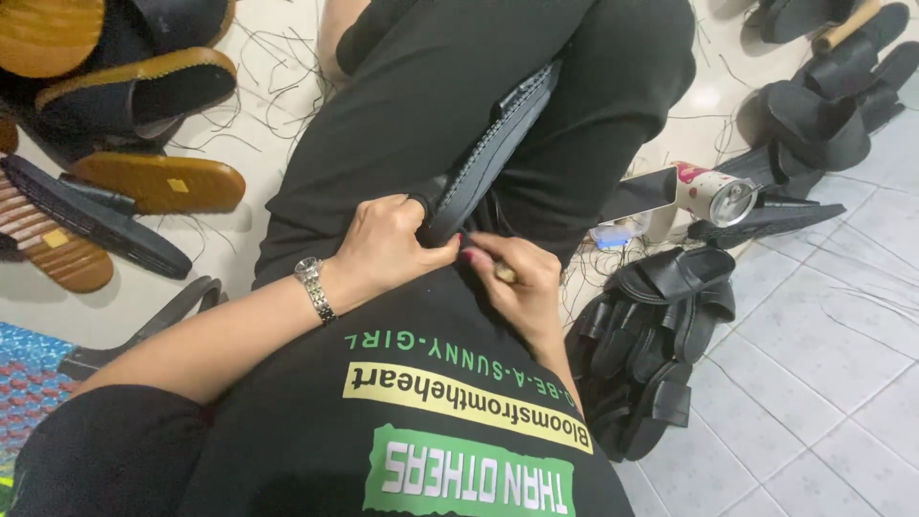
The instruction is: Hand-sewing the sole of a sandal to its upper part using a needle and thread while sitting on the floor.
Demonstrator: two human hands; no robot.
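Note:
A black sandal sole (498, 144) with a stitched edge lies wedged between my black-trousered thighs, its near end by my belly. My left hand (388, 244), a silver watch on its wrist, is closed on the near end of that sole. My right hand (517, 278) is right beside it with fingers pinched around a small light-coloured tool handle (504, 274); the tool's tip is hidden against the sole.
Tan-soled sandals and soles (158, 182) lie on the floor at the left. A heap of black sandals (661, 325) sits at my right, more black ones (823, 105) farther back. A small round tin (718, 196) and loose black threads lie on the tiles.

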